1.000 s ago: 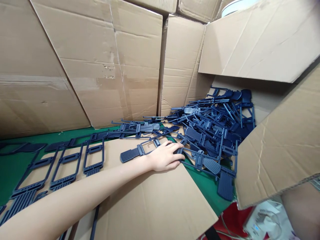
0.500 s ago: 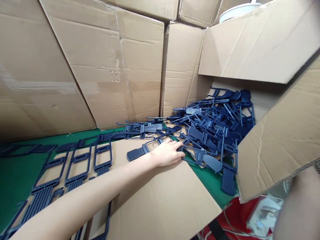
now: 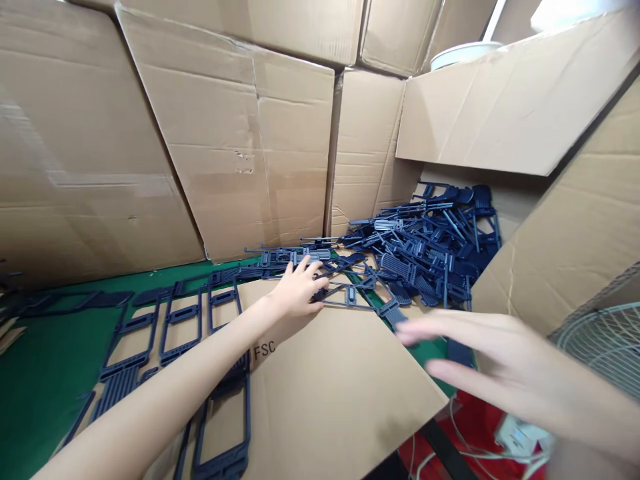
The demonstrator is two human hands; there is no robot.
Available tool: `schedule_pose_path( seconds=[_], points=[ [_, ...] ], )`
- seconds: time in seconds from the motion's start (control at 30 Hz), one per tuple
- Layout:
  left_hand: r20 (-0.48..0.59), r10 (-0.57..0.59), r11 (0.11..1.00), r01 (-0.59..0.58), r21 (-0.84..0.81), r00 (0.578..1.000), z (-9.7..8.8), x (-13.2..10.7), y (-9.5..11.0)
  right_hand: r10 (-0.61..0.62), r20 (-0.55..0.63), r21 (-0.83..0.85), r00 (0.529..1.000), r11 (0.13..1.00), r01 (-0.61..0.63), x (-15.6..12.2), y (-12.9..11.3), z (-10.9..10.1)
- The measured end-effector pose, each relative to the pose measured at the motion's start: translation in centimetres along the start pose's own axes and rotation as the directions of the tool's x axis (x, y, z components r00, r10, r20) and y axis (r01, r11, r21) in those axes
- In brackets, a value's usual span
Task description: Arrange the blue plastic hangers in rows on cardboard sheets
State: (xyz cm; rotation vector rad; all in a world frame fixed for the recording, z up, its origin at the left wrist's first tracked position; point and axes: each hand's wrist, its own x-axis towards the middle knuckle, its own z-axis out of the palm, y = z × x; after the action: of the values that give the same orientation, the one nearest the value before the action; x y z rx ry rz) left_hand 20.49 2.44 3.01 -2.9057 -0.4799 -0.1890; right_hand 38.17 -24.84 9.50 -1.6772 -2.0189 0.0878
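Note:
My left hand (image 3: pixel 299 291) reaches across a flat cardboard sheet (image 3: pixel 330 393) and grips one end of a dark blue plastic frame part (image 3: pixel 356 298), with the fingers curled over it. The part lies at the near edge of a big pile of the same blue parts (image 3: pixel 430 247), which spills out of a tipped carton. My right hand (image 3: pixel 480 360) hovers over the sheet's right corner. It is blurred, its fingers are stretched out and apart, and it holds nothing. Several more blue frame parts (image 3: pixel 175 320) lie side by side to the left of my forearm.
Large cardboard boxes (image 3: pixel 220 147) wall off the back and left, and an open carton flap (image 3: pixel 565 247) stands at the right. The table surface is green (image 3: pixel 40 367). A wire fan grille (image 3: pixel 600 340) and a white power strip with cables (image 3: pixel 515 433) sit at the lower right.
My left hand has drawn back to the left from the pile with a blue part in its grip. My right hand has come into view from the right, fingers spread. The view has shifted upward.

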Motion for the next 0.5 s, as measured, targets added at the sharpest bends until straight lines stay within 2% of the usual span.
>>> schedule_pose_path(
  seconds=[0.1,0.17,0.23,0.33,0.5],
  points=[
    [0.125,-0.171,0.985,0.174,-0.017,0.977,0.3,-0.8,-1.9,0.074,0.279,-0.159,0.957,0.987,-0.031,6.0,1.0,4.5],
    [0.186,-0.226,0.972,0.234,-0.021,0.956,0.3,-0.9,-3.1,0.176,0.338,-0.304,0.925,0.95,-0.07,9.9,1.7,7.7],
    [0.209,-0.241,0.968,0.25,-0.018,0.948,0.1,-0.8,-4.3,0.242,0.358,-0.379,0.902,0.92,-0.096,13.0,2.1,10.0],
    [0.2,-0.224,0.974,0.226,0.012,0.954,-0.2,-0.5,-5.5,0.249,0.338,-0.43,0.908,0.899,-0.087,16.3,2.3,11.5],
    [0.057,-0.168,0.982,0.162,0.1,0.984,0.8,0.1,-5.5,0.159,0.368,-0.458,0.916,0.888,0.03,19.5,3.3,12.7]
  ],
)
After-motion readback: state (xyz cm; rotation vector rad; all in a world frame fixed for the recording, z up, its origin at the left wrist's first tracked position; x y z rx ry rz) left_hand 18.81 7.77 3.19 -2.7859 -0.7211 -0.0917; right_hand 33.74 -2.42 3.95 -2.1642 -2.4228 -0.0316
